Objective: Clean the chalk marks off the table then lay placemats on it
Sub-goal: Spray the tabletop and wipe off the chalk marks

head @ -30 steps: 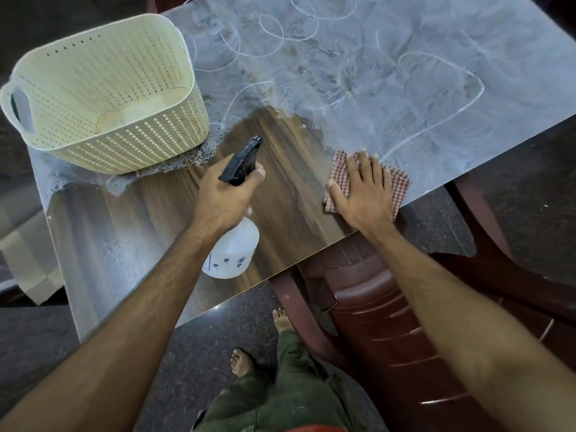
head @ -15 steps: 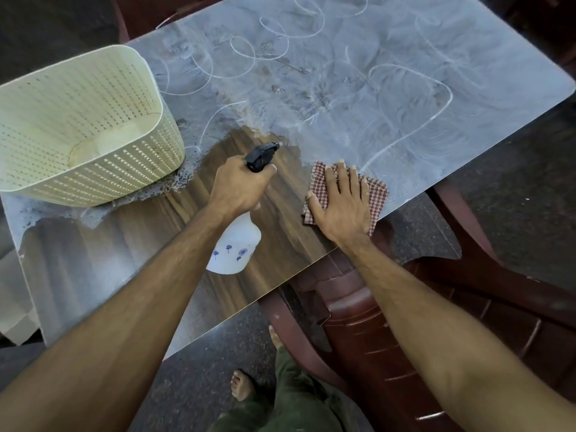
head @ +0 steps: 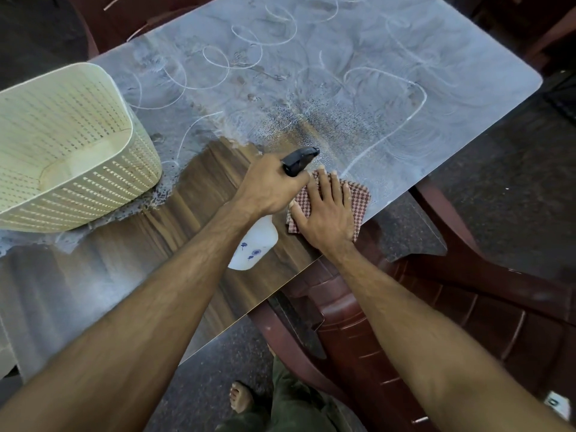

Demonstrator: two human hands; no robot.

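Note:
White chalk marks [head: 386,98] and grey chalk smear cover the far and right part of the wooden table [head: 131,244]; the near left part shows clean brown wood. My left hand [head: 271,185] grips a white spray bottle [head: 254,246] by its black trigger head, nozzle pointing at the chalked surface. A wet speckled patch [head: 314,126] lies just beyond the nozzle. My right hand [head: 324,213] presses flat on a folded red-and-white checked cloth [head: 358,204] near the table's front edge.
A cream perforated plastic basket [head: 62,157] stands on the table's left side. A dark red plastic chair [head: 405,322] sits under and in front of the table's near right corner. My bare feet and green trousers show on the dark floor below.
My left hand has carried the bottle to the right, close beside the cloth. A fresh wet speckled patch has appeared on the chalk ahead of the nozzle. The right hand stays on the cloth.

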